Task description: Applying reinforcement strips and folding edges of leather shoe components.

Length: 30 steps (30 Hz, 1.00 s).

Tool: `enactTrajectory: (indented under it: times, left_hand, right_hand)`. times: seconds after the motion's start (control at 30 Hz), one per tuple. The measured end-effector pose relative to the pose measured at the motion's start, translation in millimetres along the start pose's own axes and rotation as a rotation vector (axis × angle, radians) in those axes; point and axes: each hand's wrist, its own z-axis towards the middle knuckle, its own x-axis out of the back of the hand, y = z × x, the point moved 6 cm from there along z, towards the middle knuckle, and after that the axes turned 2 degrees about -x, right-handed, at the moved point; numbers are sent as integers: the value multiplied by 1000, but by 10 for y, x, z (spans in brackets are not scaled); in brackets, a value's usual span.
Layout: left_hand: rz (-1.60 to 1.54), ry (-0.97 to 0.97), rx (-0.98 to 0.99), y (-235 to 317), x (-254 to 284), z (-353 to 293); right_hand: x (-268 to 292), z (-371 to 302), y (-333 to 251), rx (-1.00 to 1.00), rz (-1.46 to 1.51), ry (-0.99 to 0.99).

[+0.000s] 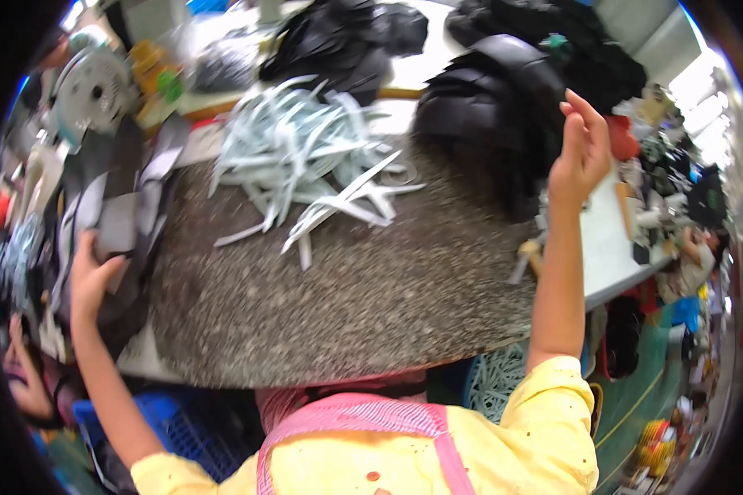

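Observation:
My left hand [92, 276] rests on a layered pile of black and grey flat cut pieces [117, 223] at the table's left edge. Its thumb stands apart from the fingers, and I see no piece clearly gripped between them. My right hand [580, 153] is raised on the right, fingers stretched upward and loosely bent, holding nothing visible. Beside it rises a large stack of curved black pieces [491, 103]. Between the hands, toward the back, lies a tangled heap of pale whitish strips [305, 157] on a speckled dark board [347, 289].
A small tool with a yellowish handle [532, 254] lies near my right forearm. Black pieces [330, 45] and a yellow bottle [147, 62] stand at the back. Below the table are a blue crate [182, 429] and a container of strips [497, 384]. Other people sit at both sides.

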Motion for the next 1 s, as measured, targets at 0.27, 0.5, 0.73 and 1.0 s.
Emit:
enactTrajectory:
  times: [0.27,0.5,0.73,1.0]
  left_hand:
    - [-269,-609,-780,3306,-131,-807]
    - [-717,-899,-563,2928,-860,-1124]
    - [-450,-1197,-274,2407,-1393,-1129]
    - [-344,-187,-680,3145,-1609,-62]
  right_hand:
    - [-621,-1519,-2069,622,21,-708]
    - [-717,-1851,-1871,246,-107,-1045]
    - [-919,-2182,-1352,-189,-102,-1558]
    - [-1016,-1800,-826,-119,-160,-980]
